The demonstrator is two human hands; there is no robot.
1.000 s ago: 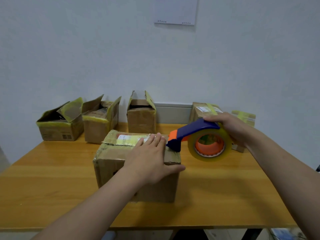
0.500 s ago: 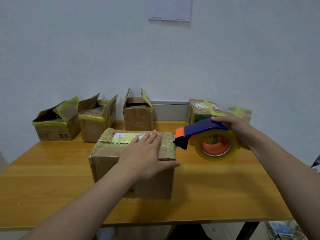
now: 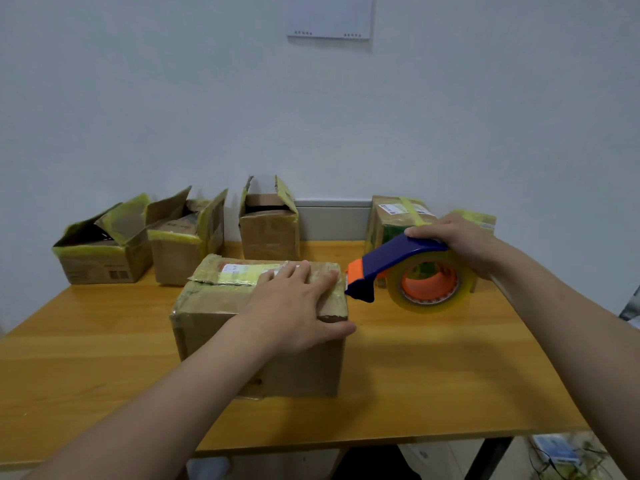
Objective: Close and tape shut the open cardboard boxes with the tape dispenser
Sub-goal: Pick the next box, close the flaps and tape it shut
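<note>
The left hand [image 3: 294,306] presses flat on the closed cardboard box [image 3: 242,327]; the right hand [image 3: 460,244] grips the tape dispenser [image 3: 408,271] just beside the box's right edge

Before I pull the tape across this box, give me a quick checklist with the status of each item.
Flaps of the front box closed flat: ok.
Top pressed down by the left hand: ok.
Grip of the right hand on the tape dispenser: ok.
Its nose at the box's right top edge: ok.
Tape end stuck to the box: cannot tell.
Tape path free of the left fingers: not ok, they lie across the top.
</note>
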